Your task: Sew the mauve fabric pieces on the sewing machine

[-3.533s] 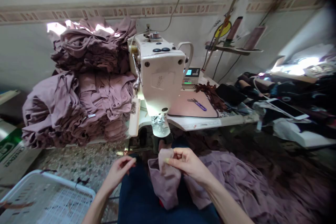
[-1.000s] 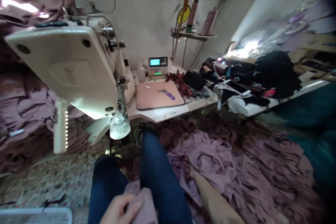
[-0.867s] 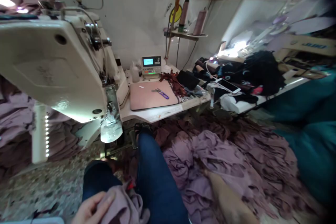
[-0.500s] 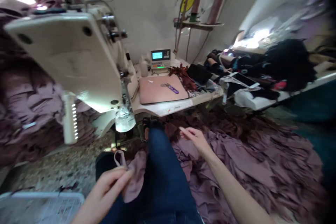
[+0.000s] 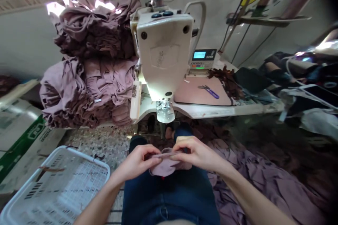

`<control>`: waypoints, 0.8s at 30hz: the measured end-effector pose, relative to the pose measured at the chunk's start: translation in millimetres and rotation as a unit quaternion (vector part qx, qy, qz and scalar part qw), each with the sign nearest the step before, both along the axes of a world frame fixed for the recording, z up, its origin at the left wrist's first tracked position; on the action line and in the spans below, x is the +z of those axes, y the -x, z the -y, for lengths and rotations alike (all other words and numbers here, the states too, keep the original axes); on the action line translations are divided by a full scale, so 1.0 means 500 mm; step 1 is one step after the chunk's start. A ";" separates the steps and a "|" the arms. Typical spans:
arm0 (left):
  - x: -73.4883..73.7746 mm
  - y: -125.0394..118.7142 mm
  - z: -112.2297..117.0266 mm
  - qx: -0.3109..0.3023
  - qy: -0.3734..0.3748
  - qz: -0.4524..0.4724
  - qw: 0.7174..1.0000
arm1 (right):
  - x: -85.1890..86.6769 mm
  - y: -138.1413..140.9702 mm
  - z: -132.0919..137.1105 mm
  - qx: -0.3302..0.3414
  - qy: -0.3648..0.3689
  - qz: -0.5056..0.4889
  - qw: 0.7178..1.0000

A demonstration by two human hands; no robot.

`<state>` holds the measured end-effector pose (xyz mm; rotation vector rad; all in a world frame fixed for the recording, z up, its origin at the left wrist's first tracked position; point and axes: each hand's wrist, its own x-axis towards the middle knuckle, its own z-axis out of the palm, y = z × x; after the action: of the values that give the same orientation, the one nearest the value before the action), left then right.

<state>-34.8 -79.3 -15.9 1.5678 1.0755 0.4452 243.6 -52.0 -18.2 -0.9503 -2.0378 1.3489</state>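
A small mauve fabric piece (image 5: pixel 164 167) is stretched between my two hands, just above my lap. My left hand (image 5: pixel 137 161) pinches its left end between thumb and fingers. On the other side my right hand (image 5: pixel 192 153) grips its upper right edge. A thin loop of the same cloth stands up between the hands. Straight ahead, beyond my knees, is the white sewing machine (image 5: pixel 165 52), its needle area lit behind a clear guard (image 5: pixel 166 112).
Stacked mauve cloth (image 5: pixel 105 77) lies left of the machine. Purple thread snips (image 5: pixel 211 92) rest on a pink mat (image 5: pixel 192 93). A pale blue plastic basket (image 5: pixel 105 168) stands at lower left. More mauve cloth (image 5: pixel 253 172) is heaped at my right, below the table edge.
The view has swung left, bringing the basket and stacked cloth further in. My right hand, apart from the cloth before, has come over and taken hold of it beside my left hand.
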 end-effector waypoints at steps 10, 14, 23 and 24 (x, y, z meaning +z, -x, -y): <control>0.005 -0.042 -0.028 0.067 -0.028 0.069 0.995 | 0.015 -0.005 0.018 -0.117 0.003 -0.013 0.993; 0.017 -0.044 -0.038 0.090 -0.098 0.049 0.990 | -0.002 0.002 0.010 -0.177 -0.001 -0.056 0.983; 0.022 -0.024 -0.071 0.058 -0.273 0.010 0.960 | 0.033 0.027 0.000 -0.243 -0.125 -0.058 0.960; 0.024 -0.025 -0.074 0.059 -0.277 0.006 0.959 | 0.038 0.029 0.000 -0.253 -0.146 -0.058 0.955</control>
<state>-22.1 -42.2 -3.8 1.9862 1.0954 0.8949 229.2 -52.0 0.7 -1.1247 -1.6836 0.7874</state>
